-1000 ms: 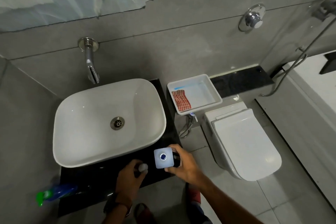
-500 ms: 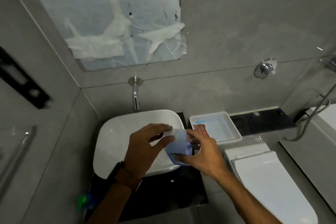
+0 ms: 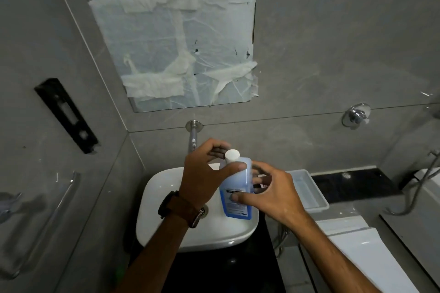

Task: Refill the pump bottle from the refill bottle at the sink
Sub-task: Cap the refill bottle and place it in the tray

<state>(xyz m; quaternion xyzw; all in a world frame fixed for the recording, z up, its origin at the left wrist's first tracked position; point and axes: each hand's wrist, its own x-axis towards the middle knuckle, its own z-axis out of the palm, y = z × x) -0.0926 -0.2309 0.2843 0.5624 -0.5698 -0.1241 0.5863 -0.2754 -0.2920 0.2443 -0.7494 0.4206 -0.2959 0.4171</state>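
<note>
You've got the translucent blue refill bottle with the white cap (image 3: 235, 188) up over the sink, both hands on it.

Your right hand (image 3: 273, 194) has its fingers (image 3: 259, 179) wrapped round the bottle's body, thumb pressed on the label, holding it upright above the white ceramic basin (image 3: 166, 207). Your left hand (image 3: 204, 175), brown watch strap (image 3: 181, 208) on the wrist, curls round the shoulder just under the cap, thumb on the front. Can't tell if the cap's loose. Chrome wall spout (image 3: 193, 134) sits right behind, white plastic tray (image 3: 309, 191) off to the right on the black bench (image 3: 352, 183), toilet lid (image 3: 371, 259) below that.
</note>
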